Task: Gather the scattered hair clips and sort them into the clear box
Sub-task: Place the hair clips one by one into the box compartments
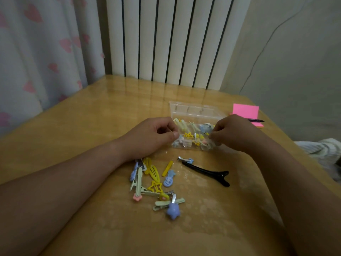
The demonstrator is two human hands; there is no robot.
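Sorting into clear box (pixel 195 110) | left grip (pixel 153 137), right grip (pixel 234 133) curled at it (I can't tell on what) | next: lower-centre hair clips (pixel 154 172).

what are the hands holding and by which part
The left hand grips the clear box at its left end. The right hand curls its fingers at the box's right end; whether on a clip or the wall cannot be told.

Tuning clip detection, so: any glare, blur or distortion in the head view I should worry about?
Head view: dim, flat light, weak shadows; the glossy table reflects the radiator as pale streaks at its far edge; the walls of the clear box nearly vanish against the wood; wide-angle bend curves the table edges; clips inside the box look soft, the black clip reads clearly.
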